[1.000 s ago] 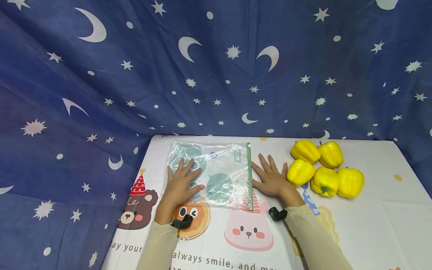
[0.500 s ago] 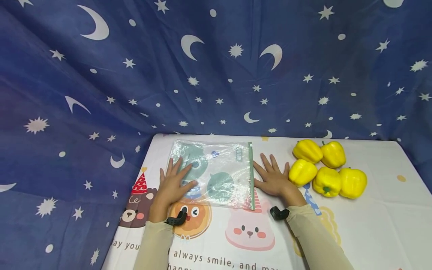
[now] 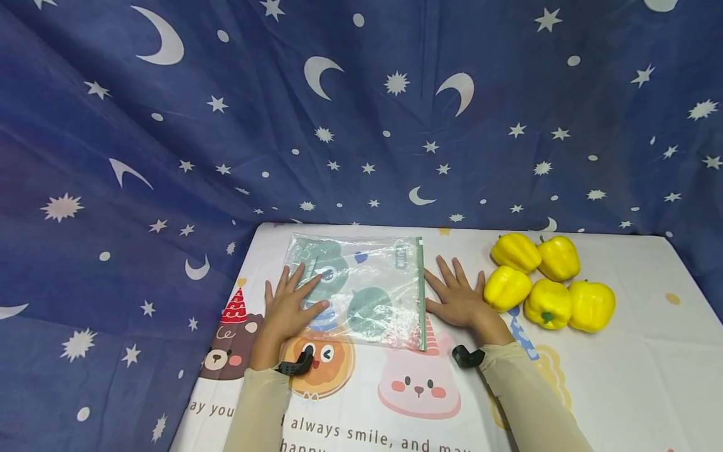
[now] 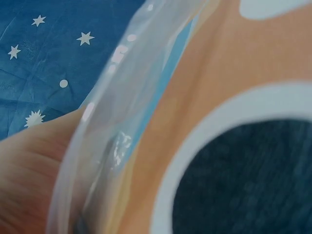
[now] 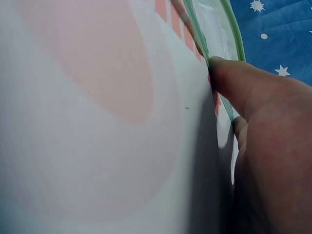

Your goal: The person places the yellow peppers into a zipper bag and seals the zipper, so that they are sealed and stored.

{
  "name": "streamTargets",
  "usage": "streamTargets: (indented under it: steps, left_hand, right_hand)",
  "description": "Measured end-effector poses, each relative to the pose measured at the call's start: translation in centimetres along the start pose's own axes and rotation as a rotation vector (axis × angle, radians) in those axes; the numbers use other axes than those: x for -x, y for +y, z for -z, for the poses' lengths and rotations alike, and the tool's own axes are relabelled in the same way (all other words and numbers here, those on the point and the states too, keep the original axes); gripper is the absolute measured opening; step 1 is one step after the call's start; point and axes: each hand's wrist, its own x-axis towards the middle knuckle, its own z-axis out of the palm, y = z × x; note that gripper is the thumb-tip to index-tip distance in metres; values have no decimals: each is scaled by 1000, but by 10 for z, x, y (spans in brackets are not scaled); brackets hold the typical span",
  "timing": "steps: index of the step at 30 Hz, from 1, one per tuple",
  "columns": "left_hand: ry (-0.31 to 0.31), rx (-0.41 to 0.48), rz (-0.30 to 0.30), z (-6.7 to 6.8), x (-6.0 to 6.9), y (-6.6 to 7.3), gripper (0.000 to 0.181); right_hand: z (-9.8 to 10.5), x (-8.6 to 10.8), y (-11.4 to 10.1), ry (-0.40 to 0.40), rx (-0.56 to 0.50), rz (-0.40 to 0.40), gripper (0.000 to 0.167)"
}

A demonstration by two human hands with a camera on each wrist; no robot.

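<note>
Your left hand (image 3: pixel 288 312) lies palm-down on the left part of the clear plastic bag (image 3: pixel 375 273), fingers spread. Bag is flat on the tablecloth (image 3: pixel 638 376) between your hands, its green strip (image 3: pixel 421 295) on the right edge, running roughly front to back. Your right hand (image 3: pixel 459 302) is palm-down on the cloth just right of that strip, fingers spread too; in the right wrist view your thumb tip meets the green edge, no pinch. Left wrist view is mostly bag film and cloth print, fingers can't be made out there. Five yellow peppers (image 3: pixel 507 289) sit clustered right of your right hand, closest one just beside it. Blue curtain (image 3: pixel 361 113) with moons and stars hangs behind.
</note>
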Motion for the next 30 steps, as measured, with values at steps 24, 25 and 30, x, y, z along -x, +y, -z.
streamTargets:
  steps: [24, 25, 30]
  left_hand:
    - [-97, -65, 63, 7, 2, 2, 70]
    - [-98, -68, 63, 8, 3, 2, 70]
    - [-111, -69, 69, 10, 4, 0, 69]
  right_hand:
    - [-1, -1, -1, 12, 4, -11, 80]
    - [-1, -1, -1, 12, 5, -11, 80]
    - [-1, -1, -1, 4, -2, -19, 80]
